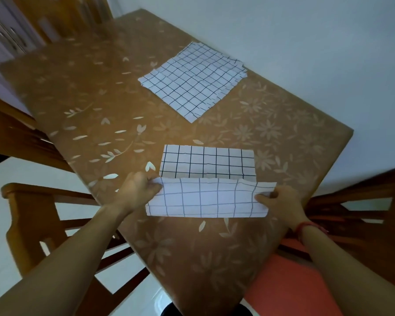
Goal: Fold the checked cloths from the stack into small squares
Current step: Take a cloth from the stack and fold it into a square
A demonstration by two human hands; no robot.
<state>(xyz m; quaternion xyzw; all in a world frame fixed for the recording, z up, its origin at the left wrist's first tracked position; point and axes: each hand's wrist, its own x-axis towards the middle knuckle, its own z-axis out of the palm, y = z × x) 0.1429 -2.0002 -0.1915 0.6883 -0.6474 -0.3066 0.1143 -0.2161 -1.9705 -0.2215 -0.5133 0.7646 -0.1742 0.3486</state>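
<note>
My left hand (144, 189) and right hand (277, 200) pinch the cloth (205, 197) corners; if one slips, my fold goes crooked.

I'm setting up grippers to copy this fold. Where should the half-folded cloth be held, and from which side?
Pinch the half-folded cloth at the two corners of its turned-over flap's free edge, coming from the left and right ends, as the left hand and right hand do. The flap is wide and limp, folded along its near side, so corner grips should keep that edge straight.
</note>
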